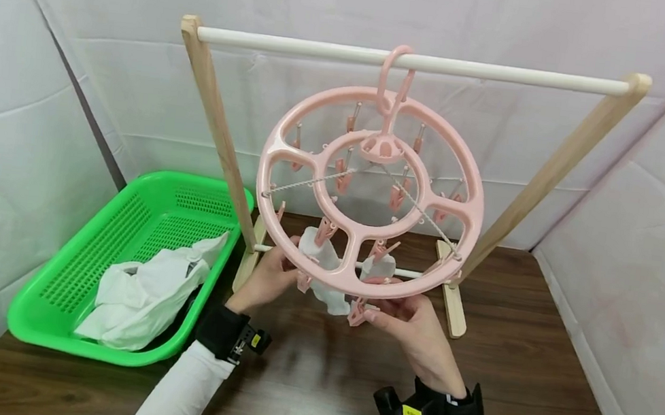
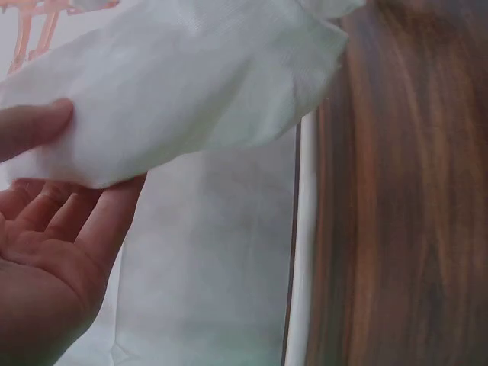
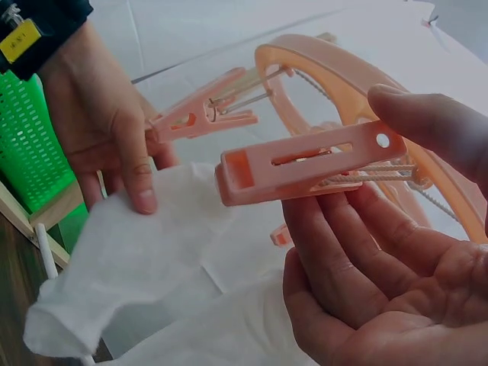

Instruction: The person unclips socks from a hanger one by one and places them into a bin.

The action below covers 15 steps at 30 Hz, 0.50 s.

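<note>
A round pink clip hanger (image 1: 354,285) hangs tilted from a white bar. Below its near rim, my left hand (image 1: 265,278) pinches a white sock (image 2: 175,91) between thumb and fingers; the sock's foot droops away. My right hand (image 1: 412,319) holds a pink clothespin (image 3: 305,164) of the hanger, thumb near its handle end and fingers beneath. In the right wrist view, the clothespin's tip is apart from the left hand's sock, and another clothespin (image 3: 202,114) is by the left hand. A second white piece of cloth (image 1: 379,267) hangs under the hanger, partly hidden by its rim.
A green basket (image 1: 48,271) with white cloth (image 1: 144,289) inside stands on the left. The wooden stand's posts (image 1: 218,126) rise on both sides, with the white bar (image 1: 508,73) across the top. Several other clothespins dangle from the hanger. Dark wooden tabletop (image 1: 533,395) lies beneath.
</note>
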{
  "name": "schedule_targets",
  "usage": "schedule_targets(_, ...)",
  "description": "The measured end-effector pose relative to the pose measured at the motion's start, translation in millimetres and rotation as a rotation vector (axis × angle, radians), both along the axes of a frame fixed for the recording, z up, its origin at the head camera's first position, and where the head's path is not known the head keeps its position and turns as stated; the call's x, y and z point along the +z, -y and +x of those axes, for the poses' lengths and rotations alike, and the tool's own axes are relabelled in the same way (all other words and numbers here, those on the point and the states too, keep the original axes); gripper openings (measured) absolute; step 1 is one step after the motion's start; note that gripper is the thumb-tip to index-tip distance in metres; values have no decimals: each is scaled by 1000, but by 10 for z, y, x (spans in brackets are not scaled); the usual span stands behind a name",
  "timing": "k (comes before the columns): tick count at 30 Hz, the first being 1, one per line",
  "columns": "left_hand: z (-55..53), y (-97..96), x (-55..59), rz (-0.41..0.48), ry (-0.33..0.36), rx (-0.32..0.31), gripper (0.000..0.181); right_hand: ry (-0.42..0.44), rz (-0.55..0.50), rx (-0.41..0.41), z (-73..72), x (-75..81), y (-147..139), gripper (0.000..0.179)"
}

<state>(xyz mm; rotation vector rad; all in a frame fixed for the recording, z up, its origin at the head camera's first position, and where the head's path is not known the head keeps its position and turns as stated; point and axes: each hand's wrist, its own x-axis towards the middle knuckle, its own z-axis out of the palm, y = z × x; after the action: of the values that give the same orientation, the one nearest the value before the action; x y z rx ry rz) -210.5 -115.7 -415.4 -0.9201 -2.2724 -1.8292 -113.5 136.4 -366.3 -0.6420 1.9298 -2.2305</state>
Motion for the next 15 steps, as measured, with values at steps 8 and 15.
schedule_targets(8, 280, -59, 109, -6, 10, 56, 24, 32, 33, -44, 15, -20, -31, 32)
schedule_targets(15, 282, -74, -71, -28, -27, 90, 23, 93, 119, -78, 38, -141, -54, 24)
